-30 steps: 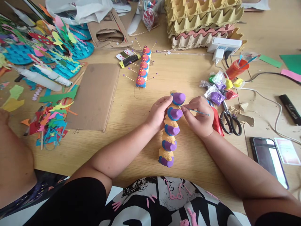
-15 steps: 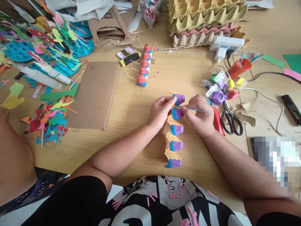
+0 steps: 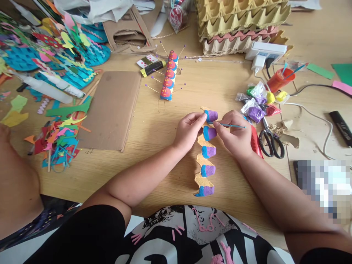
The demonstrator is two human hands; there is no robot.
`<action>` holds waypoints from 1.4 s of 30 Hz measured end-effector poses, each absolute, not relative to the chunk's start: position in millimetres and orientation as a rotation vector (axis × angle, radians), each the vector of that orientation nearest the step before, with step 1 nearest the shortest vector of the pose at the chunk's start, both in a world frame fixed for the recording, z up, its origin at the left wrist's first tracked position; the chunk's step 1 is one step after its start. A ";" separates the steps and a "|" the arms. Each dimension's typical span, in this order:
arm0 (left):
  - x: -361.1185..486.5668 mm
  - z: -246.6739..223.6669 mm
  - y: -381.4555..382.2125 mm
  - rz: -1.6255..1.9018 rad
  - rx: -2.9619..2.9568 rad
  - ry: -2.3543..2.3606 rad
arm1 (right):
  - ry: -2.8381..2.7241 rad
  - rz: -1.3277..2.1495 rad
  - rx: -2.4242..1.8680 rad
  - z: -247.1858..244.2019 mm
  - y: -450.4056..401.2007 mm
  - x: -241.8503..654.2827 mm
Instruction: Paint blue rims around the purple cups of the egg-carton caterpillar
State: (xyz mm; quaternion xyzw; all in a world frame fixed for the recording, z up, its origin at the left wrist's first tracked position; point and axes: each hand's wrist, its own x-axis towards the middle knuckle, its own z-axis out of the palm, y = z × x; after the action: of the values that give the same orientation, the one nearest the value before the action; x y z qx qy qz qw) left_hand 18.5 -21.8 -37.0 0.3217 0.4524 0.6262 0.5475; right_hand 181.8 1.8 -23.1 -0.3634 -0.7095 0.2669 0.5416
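Note:
A strip of egg carton (image 3: 204, 161) runs down the table in front of me, its several humps covered in purple and blue clay. My left hand (image 3: 190, 128) pinches the strip near its far end, thumb against the blue part of the end hump. In my right hand (image 3: 234, 134) is a thin blue stick tool (image 3: 230, 125), gripped between thumb and fingers. Its tip lies by the gap between the two farthest humps; whether it touches the clay I cannot tell. Beyond stands a finished-looking strip figure (image 3: 169, 75) with red and blue humps and purple-tipped sticks.
Black-handled scissors (image 3: 271, 141), a red object (image 3: 256, 143) and bagged clay (image 3: 255, 106) lie right of my right hand. A cardboard sheet (image 3: 110, 110) and paper scraps (image 3: 60, 143) are at left. Egg trays (image 3: 239, 25) stand at the back. Another person's arm (image 3: 19, 183) rests at far left.
The egg carton strip has shifted slightly to the right, its near end too. Both hands keep nearly the same pose, and the stick tool has moved a little right.

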 end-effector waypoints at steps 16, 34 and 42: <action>18.8 -37.2 -21.9 1.454 0.759 1.078 | -1.682 0.669 -0.848 -26.3 4.1 183.6; 20.9 -28.9 -23.9 1.381 0.667 0.988 | -1.481 0.925 -0.741 -30.6 5.0 183.1; 22.1 -27.3 -22.1 1.366 0.660 0.951 | -1.111 1.219 -0.713 -24.7 5.8 180.6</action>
State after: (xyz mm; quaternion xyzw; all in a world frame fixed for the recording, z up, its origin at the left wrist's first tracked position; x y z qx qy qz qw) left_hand 22.1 -22.1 -27.3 0.2877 0.4144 0.5955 0.6252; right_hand 180.6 5.8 -24.7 -0.3104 -0.4835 0.5309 0.6229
